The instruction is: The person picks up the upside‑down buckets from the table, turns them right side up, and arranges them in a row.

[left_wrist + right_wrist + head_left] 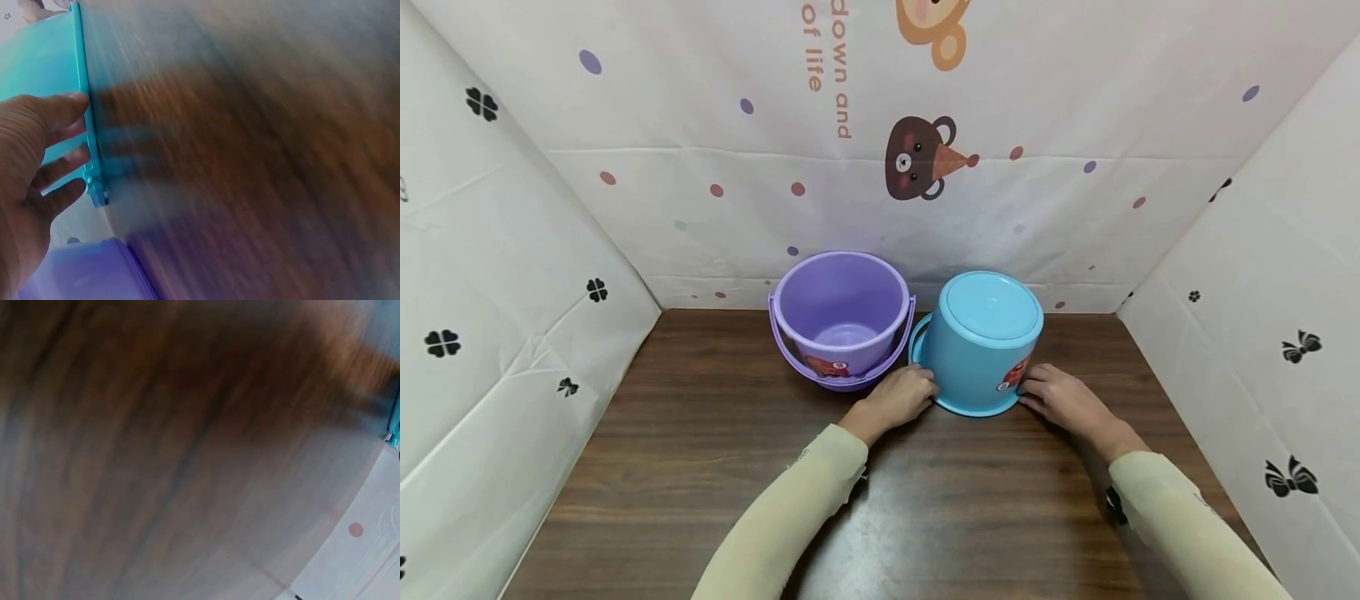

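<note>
A light-blue bucket (977,375) stands upside down, its round base facing up and its rim at the wooden table. My left hand (910,392) grips that rim on the left, close to the bucket's handle (916,337). In the left wrist view, the thumb and fingertips of the left hand (28,150) lie along the blue rim (84,81). On the opposite side, my right hand (1063,400) holds the rim with bent fingers, below a red sticker (1015,375). The right wrist view is blurred, with only a bit of blue rim (394,422) at its edge.
Left of the blue bucket, a purple bucket (842,308) stands upright with its handle (790,354) hanging down in front. White patterned sheets form a back wall (820,208) and side walls (1247,300) around the brown wooden table (700,467).
</note>
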A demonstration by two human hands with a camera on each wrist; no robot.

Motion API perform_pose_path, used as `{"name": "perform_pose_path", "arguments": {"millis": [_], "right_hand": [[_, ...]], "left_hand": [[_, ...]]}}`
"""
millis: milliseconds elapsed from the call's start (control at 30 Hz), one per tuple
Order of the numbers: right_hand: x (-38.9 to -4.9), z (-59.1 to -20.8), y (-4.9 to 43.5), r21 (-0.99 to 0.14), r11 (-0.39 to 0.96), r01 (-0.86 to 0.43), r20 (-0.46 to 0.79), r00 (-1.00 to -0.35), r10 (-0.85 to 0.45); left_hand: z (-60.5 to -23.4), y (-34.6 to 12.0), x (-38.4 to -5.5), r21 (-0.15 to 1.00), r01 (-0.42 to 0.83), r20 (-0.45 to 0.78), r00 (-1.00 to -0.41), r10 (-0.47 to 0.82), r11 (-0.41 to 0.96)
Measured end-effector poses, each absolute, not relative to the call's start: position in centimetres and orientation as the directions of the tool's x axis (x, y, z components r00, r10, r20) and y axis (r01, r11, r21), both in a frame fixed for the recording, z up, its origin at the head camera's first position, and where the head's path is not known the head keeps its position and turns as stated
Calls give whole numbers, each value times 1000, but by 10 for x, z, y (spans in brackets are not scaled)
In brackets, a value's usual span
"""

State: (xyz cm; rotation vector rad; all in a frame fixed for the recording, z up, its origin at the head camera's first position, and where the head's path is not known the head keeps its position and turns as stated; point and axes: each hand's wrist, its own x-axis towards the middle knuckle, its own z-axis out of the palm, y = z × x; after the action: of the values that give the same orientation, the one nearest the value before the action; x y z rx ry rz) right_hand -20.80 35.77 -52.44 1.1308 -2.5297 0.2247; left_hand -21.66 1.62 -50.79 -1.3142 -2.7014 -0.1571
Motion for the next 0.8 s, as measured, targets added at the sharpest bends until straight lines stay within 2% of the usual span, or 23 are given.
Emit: {"name": "perform_pose_path", "arguments": {"millis": [233, 600, 800], "right_hand": [[-211, -524, 357, 76, 627, -775, 391, -556, -734], [-213, -520, 358, 138, 570, -810, 403, -479, -779], [-215, -518, 357, 143, 571, -808, 394, -483, -782]], "left_hand": [[-510, 22, -214, 43, 742, 181, -664, 725, 669], [-518, 25, -209, 14, 734, 224, -664, 713, 679], [-516, 24, -210, -2, 741, 233, -653, 721, 672]]}}
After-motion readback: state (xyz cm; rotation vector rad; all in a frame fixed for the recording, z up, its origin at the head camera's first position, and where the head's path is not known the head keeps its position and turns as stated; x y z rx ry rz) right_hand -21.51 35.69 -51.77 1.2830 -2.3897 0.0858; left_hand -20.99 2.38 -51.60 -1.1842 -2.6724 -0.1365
